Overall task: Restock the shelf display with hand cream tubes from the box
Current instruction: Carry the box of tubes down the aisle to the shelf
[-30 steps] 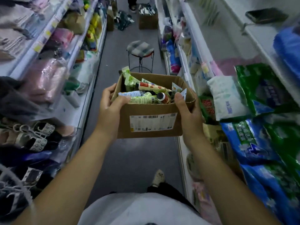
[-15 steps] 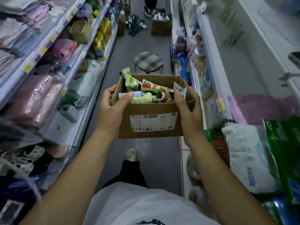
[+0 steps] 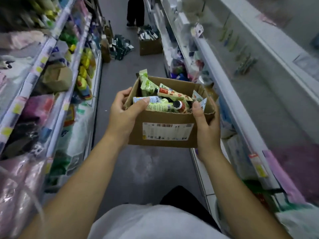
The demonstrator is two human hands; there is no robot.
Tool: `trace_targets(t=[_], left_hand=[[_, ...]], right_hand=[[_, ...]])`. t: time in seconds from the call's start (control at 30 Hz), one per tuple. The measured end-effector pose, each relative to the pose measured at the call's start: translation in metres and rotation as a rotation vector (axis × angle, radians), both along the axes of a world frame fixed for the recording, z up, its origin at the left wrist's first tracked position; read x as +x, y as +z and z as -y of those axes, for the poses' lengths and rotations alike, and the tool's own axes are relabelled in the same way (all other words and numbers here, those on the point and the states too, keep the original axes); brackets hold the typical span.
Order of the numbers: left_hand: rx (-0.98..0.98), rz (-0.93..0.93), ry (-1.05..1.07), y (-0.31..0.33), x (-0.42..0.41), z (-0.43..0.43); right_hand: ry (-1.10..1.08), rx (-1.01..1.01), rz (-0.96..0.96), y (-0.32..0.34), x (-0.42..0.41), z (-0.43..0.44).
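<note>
- The tubes (image 3: 162, 106) lie heaped in the open box (image 3: 165, 133), which is between your two grips at chest height over the aisle. One green tube stands up past the far-left corner.
- Your left grip (image 3: 124, 114) clasps the box's left wall, with the thumb hooked over the near rim onto a tube. Your right grip (image 3: 205, 125) clasps the right near corner, thumb on the rim. Both are closed on the box and neither holds a tube.
- By my reading the restocking has not begun. The box looks full, no tube is out, and I cannot tell which display is meant for them. All the placing is left.
- Just right of your right grip runs the right shelf (image 3: 231, 94). Its upper tier looks mostly bare, with a few small blurred items hanging.
- Left of your left grip, well apart, the left shelf (image 3: 57, 80) is packed with bagged goods.
- Below the grips is the grey floor (image 3: 138, 161). Far beyond them sit a second box (image 3: 150, 47) and some scattered packs (image 3: 120, 47), with a person (image 3: 135, 12) standing there.
</note>
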State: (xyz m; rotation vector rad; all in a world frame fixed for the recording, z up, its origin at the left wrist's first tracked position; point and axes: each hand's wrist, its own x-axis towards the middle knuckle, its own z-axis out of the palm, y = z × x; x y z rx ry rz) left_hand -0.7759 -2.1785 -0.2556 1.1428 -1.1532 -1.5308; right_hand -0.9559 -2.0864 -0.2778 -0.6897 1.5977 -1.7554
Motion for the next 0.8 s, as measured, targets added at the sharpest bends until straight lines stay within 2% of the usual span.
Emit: trace_targets(t=[0.2,0.43,0.57,0.8], left_hand=[[0.006,-0.022,-0.05,-0.01,-0.053,0.101],[0.015,-0.024,-0.046,-0.014,-0.122,0.209],[0.028,-0.05,-0.066,-0.01,-0.159,0.27],[0.05,-0.056,-0.238,-0.013,-0.221,0.35]], right_hand=[[-0.053,0.019,-0.033,-0.009,-0.051,0.095],[-0.056,0.05,0.021,-0.015,-0.117,0.205],[-0.132,0.034,0.039,-0.015,-0.144,0.254],[-0.349,0.031,0.033,-0.018,-0.179,0.306]])
